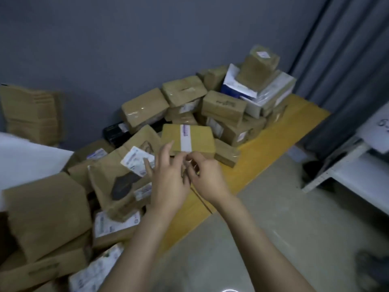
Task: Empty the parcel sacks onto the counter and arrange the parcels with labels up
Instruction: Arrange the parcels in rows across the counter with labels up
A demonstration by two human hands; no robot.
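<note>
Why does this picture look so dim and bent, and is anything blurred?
Head view: weak bluish light; the wide lens bows the curtain; the boxes at lower left are smeared; the left hand and right hand look soft; small glare on one taped box.

Brown parcels (145,109) with white labels (135,158), yellow counter (280,131), grey wall (105,49).

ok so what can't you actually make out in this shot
Head view, the only one:
- Print on the label of the leaning parcel: blurred, unreadable.
- Top of the thin strand below the left hand and right hand: hidden by the fingers, so which hand holds it is unclear.
- Most of the black item: behind parcels.
- Writing on the handwritten sheet: cut off by the right edge.
</note>
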